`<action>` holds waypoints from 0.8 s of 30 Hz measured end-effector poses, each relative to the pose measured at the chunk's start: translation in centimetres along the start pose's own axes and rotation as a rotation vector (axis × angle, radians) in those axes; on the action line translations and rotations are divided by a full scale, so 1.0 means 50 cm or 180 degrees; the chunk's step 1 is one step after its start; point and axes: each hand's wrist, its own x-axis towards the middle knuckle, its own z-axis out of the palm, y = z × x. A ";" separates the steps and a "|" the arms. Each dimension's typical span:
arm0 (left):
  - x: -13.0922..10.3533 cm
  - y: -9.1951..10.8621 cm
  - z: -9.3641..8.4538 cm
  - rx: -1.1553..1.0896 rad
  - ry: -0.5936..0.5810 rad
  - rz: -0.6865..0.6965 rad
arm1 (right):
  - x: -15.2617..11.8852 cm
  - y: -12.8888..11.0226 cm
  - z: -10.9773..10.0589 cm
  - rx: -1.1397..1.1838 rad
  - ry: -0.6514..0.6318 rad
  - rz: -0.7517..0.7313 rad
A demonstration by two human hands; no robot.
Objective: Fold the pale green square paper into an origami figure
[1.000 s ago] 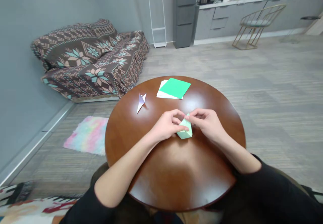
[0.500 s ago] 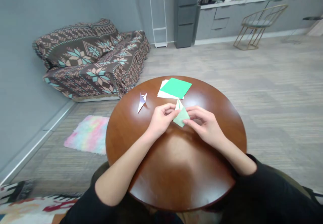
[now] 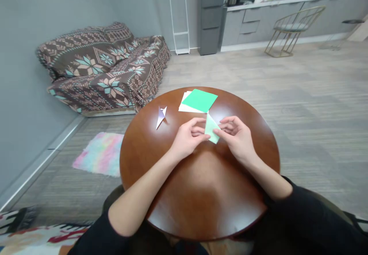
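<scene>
Between my hands, above the middle of the round table, is a small piece of folded pale green paper (image 3: 212,127), its narrow tip pointing away from me. My left hand (image 3: 190,137) pinches its lower left side, thumb on the near face and fingers behind. My right hand (image 3: 236,135) grips the right edge between thumb and fingers. Beyond the hands lies a stack of paper sheets (image 3: 199,101), a bright green one on top of white ones. To the left stands a folded purple and white paper figure (image 3: 161,116).
The round brown wooden table (image 3: 201,209) has a glossy top. A sofa (image 3: 109,67) under a patterned cover stands at the back left. A pastel fluffy mat (image 3: 99,153) lies on the floor. A gold-framed chair (image 3: 290,30) is by the kitchen counter.
The folded paper has turned and moved slightly right; its front now shows a plain face instead of the slit near the tip. My right hand has shifted right, its grip higher up.
</scene>
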 end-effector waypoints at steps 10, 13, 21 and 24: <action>0.006 0.003 -0.012 -0.0364 0.0065 0.0275 | -0.002 -0.010 -0.006 -0.0570 -0.0351 0.0010; 0.004 0.007 -0.010 -0.0474 -0.0131 0.0189 | -0.001 -0.015 -0.009 -0.0746 -0.0443 0.0051; -0.001 0.017 -0.021 -0.0285 -0.0129 0.0400 | 0.002 -0.021 -0.021 -0.0108 -0.0901 0.0894; -0.003 0.015 -0.022 -0.0121 -0.0136 0.0446 | 0.002 -0.029 -0.019 -0.0219 -0.1197 0.0927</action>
